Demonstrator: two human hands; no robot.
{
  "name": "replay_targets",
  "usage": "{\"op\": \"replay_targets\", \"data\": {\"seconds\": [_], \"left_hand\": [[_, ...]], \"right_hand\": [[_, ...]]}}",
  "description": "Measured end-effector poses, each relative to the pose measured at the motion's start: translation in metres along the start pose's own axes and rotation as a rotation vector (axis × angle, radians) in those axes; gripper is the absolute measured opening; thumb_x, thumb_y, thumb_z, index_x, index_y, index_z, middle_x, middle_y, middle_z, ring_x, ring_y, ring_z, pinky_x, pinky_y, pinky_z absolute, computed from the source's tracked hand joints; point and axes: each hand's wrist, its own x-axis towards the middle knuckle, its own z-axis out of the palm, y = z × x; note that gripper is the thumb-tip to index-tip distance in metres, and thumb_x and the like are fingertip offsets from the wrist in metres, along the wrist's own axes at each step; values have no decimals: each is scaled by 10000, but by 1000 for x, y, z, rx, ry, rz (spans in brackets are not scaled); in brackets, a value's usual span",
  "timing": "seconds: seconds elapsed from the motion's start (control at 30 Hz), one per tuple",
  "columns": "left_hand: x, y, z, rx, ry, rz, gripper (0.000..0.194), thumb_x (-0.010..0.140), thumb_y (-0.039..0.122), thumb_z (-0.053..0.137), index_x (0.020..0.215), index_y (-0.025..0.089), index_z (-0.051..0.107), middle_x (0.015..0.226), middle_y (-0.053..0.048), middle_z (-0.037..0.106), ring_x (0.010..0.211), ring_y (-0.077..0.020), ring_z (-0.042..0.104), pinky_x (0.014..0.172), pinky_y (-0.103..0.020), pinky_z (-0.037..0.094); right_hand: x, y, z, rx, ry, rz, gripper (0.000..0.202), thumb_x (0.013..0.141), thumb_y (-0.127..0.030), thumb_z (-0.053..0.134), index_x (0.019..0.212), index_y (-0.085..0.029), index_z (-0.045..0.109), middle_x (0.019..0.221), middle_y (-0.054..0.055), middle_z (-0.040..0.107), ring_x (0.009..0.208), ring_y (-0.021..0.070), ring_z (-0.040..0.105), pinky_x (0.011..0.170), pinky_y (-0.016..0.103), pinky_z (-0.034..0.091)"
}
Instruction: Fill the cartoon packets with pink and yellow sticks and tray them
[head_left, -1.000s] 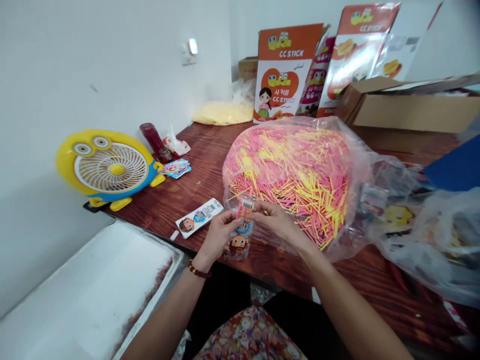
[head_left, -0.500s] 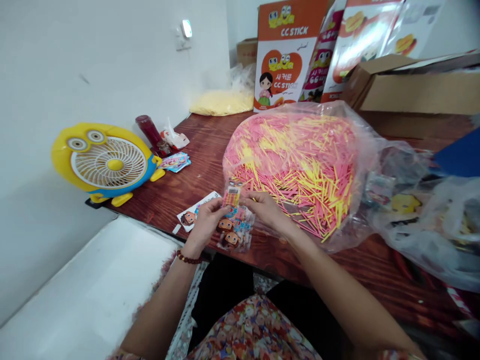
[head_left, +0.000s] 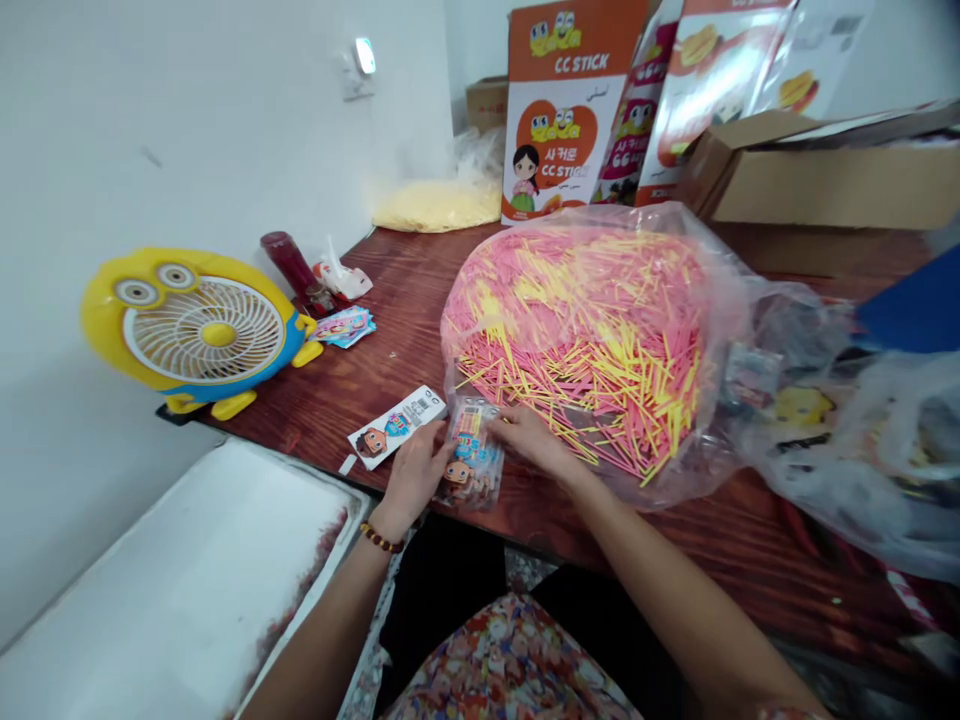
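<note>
A stack of small clear plastic packets (head_left: 474,478), printed with a cartoon face and blue lettering, lies near the table's front edge. Yellow and pink show through the top packet. My left hand (head_left: 415,472) is closed at the left side of this packet, the thumb on it. At its upper right edge, my right hand (head_left: 534,440) pinches it with thumb and fingertips. White printed cards (head_left: 397,428) with a similar cartoon face lie left of the stack. Just beyond my hands rests a large clear bag (head_left: 720,400) full of thin pink and yellow sticks (head_left: 592,350).
A yellow fan (head_left: 217,330) stands at the left, with a dark red bottle (head_left: 289,268), a tissue pack (head_left: 345,278) and colourful cards (head_left: 345,326) nearby. Printed cartons (head_left: 574,110) and an open cardboard box (head_left: 840,190) are behind. Plastic bags (head_left: 862,440) crowd the right.
Both hands have lowered the packet from a raised, tilted hold down onto the stack. My left hand has shifted slightly off the white cards, which now show more fully.
</note>
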Motion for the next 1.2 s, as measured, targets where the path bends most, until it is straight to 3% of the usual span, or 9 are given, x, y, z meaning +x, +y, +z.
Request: {"op": "replay_targets", "data": {"seconds": [0.13,0.27,0.37,0.47,0.6,0.73,0.83,0.93,1.2], "left_hand": [[-1,-10,-3,24,4,32,332,926,385,556,1175,181,638,980,-91,728,909,-245,686,887,-405,523],[1,-21,-12,37,5,-3,407,924,464,533,1193,175,632,1000,-99,735,933,-267,691,883,-419,525],[2,-23,-18,48,-2,-17,444,921,487,514,1208,167,628,1009,-105,741,952,-277,690,895,-422,520],[3,-18,-20,104,-28,-10,424,923,475,504,1167,162,653,1014,-113,743,976,-285,684,914,-416,505],[4,-9,-21,162,-12,-15,422,933,447,484,1187,156,655,1031,-116,744,990,-283,681,922,-395,494],[11,-8,-37,249,64,-26,417,930,430,477,1187,157,661,1067,-116,740,955,-275,682,921,-379,489],[18,-18,-56,346,101,-8,446,941,422,440,1193,124,656,1120,-148,714,1005,-293,661,934,-388,481],[27,-35,-69,492,117,-21,489,942,435,422,1213,101,653,1167,-186,675,1083,-333,610,966,-427,455],[45,-54,-64,644,-33,-161,586,937,498,410,1325,105,606,1298,-215,601,1156,-417,520,930,-510,436]], "right_hand": [[-14,9,-19,-106,84,-72,188,810,-302,510,712,-185,619,702,-2,605,693,157,537,654,258,360],[-37,31,-75,-151,162,-58,322,902,-405,432,694,-203,573,683,0,594,675,157,522,647,262,361],[-52,52,-124,-235,325,42,343,901,-457,451,741,-206,622,681,2,608,661,160,513,630,263,355],[-59,66,-145,-337,360,125,244,839,-420,562,855,-206,679,671,-11,604,647,159,515,611,262,331],[-54,60,-122,-330,191,74,182,812,-338,608,899,-197,683,714,-21,616,654,144,529,617,248,341],[-39,39,-96,-488,207,101,237,874,-368,594,970,-169,682,856,43,665,764,169,582,668,259,372],[-30,21,-88,-674,168,169,323,891,-431,593,991,-138,686,1048,143,681,911,228,631,721,288,414],[-24,6,-80,-795,59,205,329,863,-369,629,1061,-112,688,1159,205,670,1030,294,647,775,327,461],[-7,-1,-63,-843,-41,227,295,889,-120,517,1122,-74,692,1127,245,703,1070,332,674,861,386,507]]}}
